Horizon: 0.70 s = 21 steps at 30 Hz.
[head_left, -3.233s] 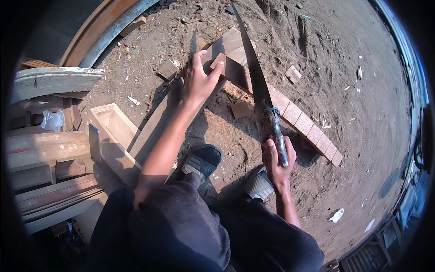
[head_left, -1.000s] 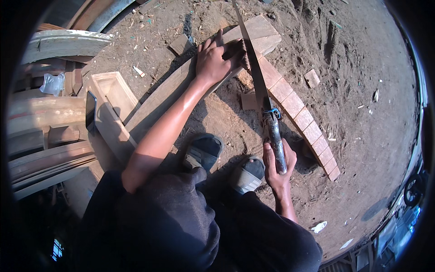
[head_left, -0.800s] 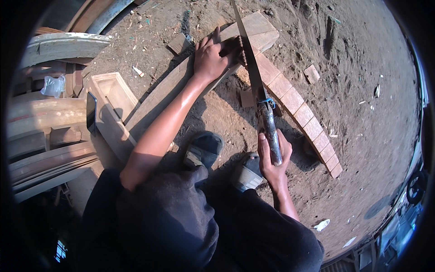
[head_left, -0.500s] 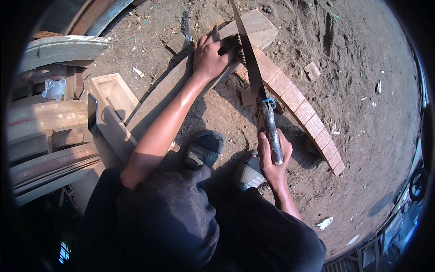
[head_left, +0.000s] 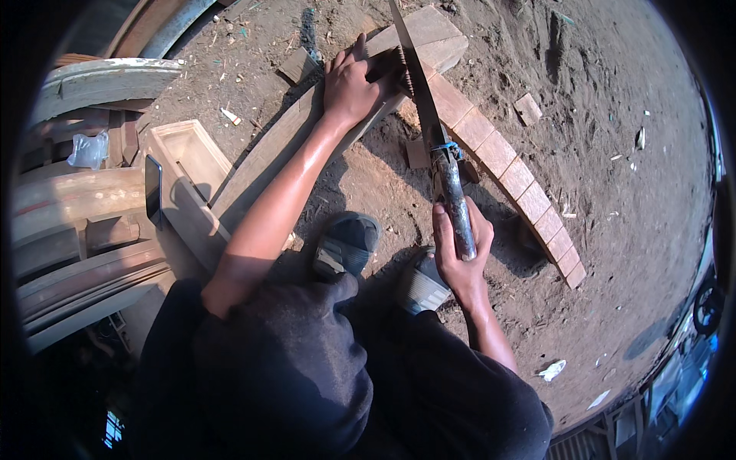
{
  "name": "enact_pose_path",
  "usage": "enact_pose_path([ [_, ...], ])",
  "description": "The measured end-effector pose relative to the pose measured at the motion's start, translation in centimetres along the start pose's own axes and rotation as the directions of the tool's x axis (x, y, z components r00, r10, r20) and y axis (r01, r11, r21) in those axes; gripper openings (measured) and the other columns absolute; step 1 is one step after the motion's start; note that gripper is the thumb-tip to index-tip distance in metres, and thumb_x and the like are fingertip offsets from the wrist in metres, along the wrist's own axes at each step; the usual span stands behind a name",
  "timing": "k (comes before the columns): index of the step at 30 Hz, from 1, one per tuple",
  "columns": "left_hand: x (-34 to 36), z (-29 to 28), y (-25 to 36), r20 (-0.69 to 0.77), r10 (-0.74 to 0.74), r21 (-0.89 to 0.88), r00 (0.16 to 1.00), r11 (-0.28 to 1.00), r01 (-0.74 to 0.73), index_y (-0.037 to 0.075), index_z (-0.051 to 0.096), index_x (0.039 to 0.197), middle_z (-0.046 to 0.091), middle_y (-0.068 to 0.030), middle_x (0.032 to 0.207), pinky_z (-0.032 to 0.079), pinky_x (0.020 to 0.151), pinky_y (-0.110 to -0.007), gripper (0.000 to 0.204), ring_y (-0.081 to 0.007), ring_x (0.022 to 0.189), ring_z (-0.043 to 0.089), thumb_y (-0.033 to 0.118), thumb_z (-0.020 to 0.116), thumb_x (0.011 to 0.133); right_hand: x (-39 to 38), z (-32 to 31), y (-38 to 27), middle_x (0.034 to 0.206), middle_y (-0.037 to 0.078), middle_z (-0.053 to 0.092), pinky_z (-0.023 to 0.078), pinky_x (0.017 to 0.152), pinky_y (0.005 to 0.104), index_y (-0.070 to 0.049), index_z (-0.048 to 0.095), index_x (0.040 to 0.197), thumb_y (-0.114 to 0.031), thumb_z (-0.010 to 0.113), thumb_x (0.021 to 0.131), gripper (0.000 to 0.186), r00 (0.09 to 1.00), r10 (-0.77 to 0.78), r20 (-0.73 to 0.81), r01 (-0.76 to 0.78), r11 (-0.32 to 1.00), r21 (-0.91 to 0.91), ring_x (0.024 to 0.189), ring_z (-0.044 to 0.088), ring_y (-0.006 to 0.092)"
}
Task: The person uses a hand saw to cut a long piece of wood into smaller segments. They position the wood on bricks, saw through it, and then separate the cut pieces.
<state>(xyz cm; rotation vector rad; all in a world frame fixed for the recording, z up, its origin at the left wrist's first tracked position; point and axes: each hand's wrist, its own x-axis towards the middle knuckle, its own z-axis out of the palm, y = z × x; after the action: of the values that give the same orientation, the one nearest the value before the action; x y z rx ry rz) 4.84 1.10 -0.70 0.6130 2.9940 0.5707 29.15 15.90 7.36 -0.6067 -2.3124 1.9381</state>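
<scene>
My right hand [head_left: 463,244] is closed around the worn, dark handle of a handsaw [head_left: 424,90], which has a blue tie where the blade meets the handle. The long blade points away from me, its toothed edge on the left. It crosses the end of a curved wooden strip [head_left: 494,152] marked by evenly spaced cross lines. My left hand [head_left: 354,90] lies spread on a thick wooden beam [head_left: 268,157], its thumb side close to the blade. Shadow hides where the strip, the beam and that thumb meet.
At the left, a phone [head_left: 154,192] leans by a wooden box frame [head_left: 195,157]. Stacked curved timbers [head_left: 84,195] and a clear plastic bag [head_left: 90,151] lie beyond it. My sandalled feet [head_left: 349,244] stand on dirt ground. Wood scraps [head_left: 528,110] are scattered about.
My right hand and the saw have shifted slightly away from me along the blade's line. My left hand keeps its place on the wood.
</scene>
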Motion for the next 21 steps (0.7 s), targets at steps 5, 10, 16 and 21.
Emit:
enact_pose_path([
  [5, -0.4, -1.2, -0.2, -0.066, 0.038, -0.014, 0.997, 0.999, -0.039, 0.001, 0.070, 0.092, 0.043, -0.0126, 0.146, 0.030, 0.105, -0.042, 0.031, -0.0308, 0.121, 0.046, 0.027, 0.060, 0.079, -1.4, -0.2, -1.6, 0.059, 0.001, 0.051, 0.036, 0.049, 0.0245, 0.002, 0.056, 0.080, -0.011, 0.061, 0.091, 0.018, 0.999, -0.049, 0.017, 0.049, 0.999, 0.006, 0.051, 0.046, 0.0070],
  [10, 0.1, -0.3, 1.3, -0.022, 0.028, -0.127, 0.999, 0.991, -0.031, 0.003, 0.071, 0.095, 0.040, -0.0135, 0.148, 0.029, 0.107, -0.042, 0.036, -0.0299, 0.124, 0.044, 0.035, 0.061, 0.082, -0.1, -0.6, 0.2, 0.058, -0.001, 0.049, 0.032, 0.047, 0.0237, 0.000, 0.054, 0.078, -0.015, 0.061, 0.092, 0.021, 0.990, 0.139, -0.034, -0.137, 0.988, 0.064, 0.051, 0.042, 0.0052],
  [16, -0.2, -0.6, -0.1, -0.085, 0.056, -0.046, 0.995, 0.997, -0.060, -0.001, 0.066, 0.089, 0.050, -0.0154, 0.132, 0.032, 0.102, -0.046, 0.025, -0.0322, 0.117, 0.046, 0.020, 0.058, 0.076, -1.3, -1.2, -1.0, 0.061, 0.003, 0.051, 0.036, 0.050, 0.0256, 0.002, 0.056, 0.080, -0.013, 0.061, 0.091, 0.019, 0.999, -0.041, 0.026, 0.041, 0.999, -0.026, 0.053, 0.045, 0.0079],
  [21, -0.5, -0.9, 0.2, -0.234, 0.123, -0.085, 0.964, 0.986, -0.146, -0.006, 0.061, 0.084, 0.056, -0.0191, 0.115, 0.033, 0.101, -0.050, 0.022, -0.0353, 0.115, 0.046, 0.013, 0.056, 0.075, 0.1, -0.8, -0.1, 0.062, 0.005, 0.054, 0.038, 0.052, 0.0268, 0.002, 0.057, 0.081, -0.012, 0.061, 0.089, 0.016, 0.997, 0.059, 0.040, -0.061, 0.997, 0.057, 0.054, 0.050, 0.0097],
])
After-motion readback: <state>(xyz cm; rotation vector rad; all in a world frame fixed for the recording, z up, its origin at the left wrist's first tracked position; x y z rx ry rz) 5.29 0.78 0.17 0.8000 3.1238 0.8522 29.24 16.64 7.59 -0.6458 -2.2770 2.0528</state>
